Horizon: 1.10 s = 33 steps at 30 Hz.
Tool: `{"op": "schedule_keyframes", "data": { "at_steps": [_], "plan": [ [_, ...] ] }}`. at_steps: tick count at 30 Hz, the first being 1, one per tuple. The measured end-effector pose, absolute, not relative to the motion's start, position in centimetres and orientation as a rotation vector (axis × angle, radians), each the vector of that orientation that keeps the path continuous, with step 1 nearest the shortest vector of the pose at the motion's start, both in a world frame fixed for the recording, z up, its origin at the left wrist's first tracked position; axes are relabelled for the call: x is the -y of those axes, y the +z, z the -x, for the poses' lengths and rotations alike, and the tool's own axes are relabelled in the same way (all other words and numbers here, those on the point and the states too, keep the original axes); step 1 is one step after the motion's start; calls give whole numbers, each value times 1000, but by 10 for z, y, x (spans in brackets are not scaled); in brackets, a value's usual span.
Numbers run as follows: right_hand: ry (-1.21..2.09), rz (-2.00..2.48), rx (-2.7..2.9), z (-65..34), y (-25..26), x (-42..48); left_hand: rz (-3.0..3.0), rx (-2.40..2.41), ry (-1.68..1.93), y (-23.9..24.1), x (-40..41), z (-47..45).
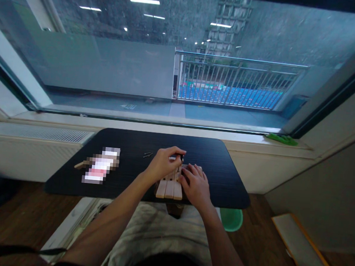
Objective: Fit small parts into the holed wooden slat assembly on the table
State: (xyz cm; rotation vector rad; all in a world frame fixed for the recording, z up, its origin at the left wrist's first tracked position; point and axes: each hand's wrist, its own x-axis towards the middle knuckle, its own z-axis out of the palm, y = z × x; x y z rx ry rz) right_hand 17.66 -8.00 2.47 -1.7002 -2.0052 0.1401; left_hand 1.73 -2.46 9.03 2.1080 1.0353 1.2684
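Observation:
A pale wooden piece made of several parallel slats, with small dark holes across them, lies near the front edge of the dark table. Above its right side, my left hand is closed in a pinch round a short black-handled tool. The tool stands about upright, and its lower end meets or nearly meets the wood; my fingers partly hide it. From the right, my right hand grips the wooden piece, its bent fingers pressed on the top and side. A few thin metal screws or pins lie left of my left hand.
On the left of the black table is a blurred-out flat item over a wooden stick. A green basin sits below the table's right front. Beyond are a window sill with a green cloth and a radiator.

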Motion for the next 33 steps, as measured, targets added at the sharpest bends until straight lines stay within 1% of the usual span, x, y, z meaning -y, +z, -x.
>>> {"op": "schedule_keyframes", "data": {
  "at_steps": [28,33],
  "plan": [
    [128,1697,2007,-177,24,80,-2080,-963,1223,93,26,-18],
    [123,1696,2008,-177,23,79,-2119,-927,1324,88,23,-19]
  ]
}}
